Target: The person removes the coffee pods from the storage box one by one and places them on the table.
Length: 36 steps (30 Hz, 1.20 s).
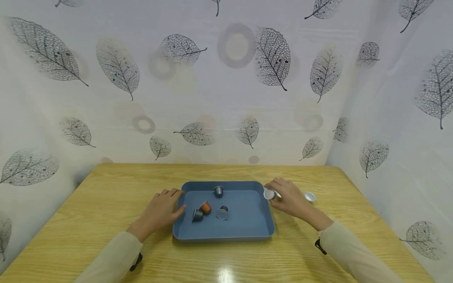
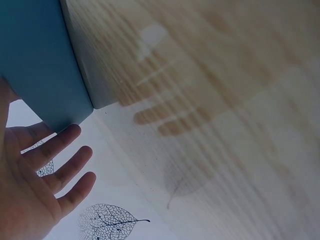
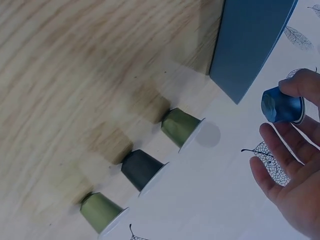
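Observation:
In the head view a blue-grey tray (image 1: 244,238) holds several coffee capsules: an orange one (image 1: 205,207) beside a dark grey one (image 1: 197,215), one with its pale lid showing (image 1: 222,213), and a dark one (image 1: 218,191) near the far wall. My left hand (image 1: 159,210) rests at the tray's left rim, fingers fairly straight and thumb over the inside; the left wrist view has its fingertips at the tray's corner. Beside the right rim, my right hand (image 1: 291,198) pinches a blue capsule (image 3: 281,104) between thumb and fingers, its white lid facing me in the head view.
Right of the tray, a green capsule (image 3: 181,127), a black one (image 3: 143,171) and another green one (image 3: 102,213) stand in a row on the wooden table (image 1: 106,196). A leaf-printed cloth (image 1: 219,98) hangs behind the table and along its sides.

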Each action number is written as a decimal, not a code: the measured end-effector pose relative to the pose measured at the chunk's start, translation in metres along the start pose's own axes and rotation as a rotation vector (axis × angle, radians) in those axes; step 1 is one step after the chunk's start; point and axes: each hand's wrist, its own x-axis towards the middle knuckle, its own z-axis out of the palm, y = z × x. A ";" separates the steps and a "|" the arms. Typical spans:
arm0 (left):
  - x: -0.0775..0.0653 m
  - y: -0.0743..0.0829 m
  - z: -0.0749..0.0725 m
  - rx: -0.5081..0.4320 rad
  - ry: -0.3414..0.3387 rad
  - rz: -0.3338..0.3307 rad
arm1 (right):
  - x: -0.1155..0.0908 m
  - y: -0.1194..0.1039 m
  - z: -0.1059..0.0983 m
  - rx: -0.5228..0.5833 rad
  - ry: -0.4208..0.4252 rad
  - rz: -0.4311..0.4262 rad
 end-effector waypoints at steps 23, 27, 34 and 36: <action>0.001 -0.001 0.000 0.004 0.000 0.004 | -0.033 0.016 0.001 0.040 -0.055 0.090; 0.001 0.000 0.000 0.000 -0.005 0.003 | -0.037 0.018 0.002 0.024 -0.077 0.104; 0.001 0.000 0.000 -0.013 -0.016 -0.007 | -0.043 0.019 0.004 0.011 -0.094 0.104; 0.000 0.000 0.000 -0.015 -0.015 -0.008 | -0.044 0.020 0.005 0.007 -0.095 0.100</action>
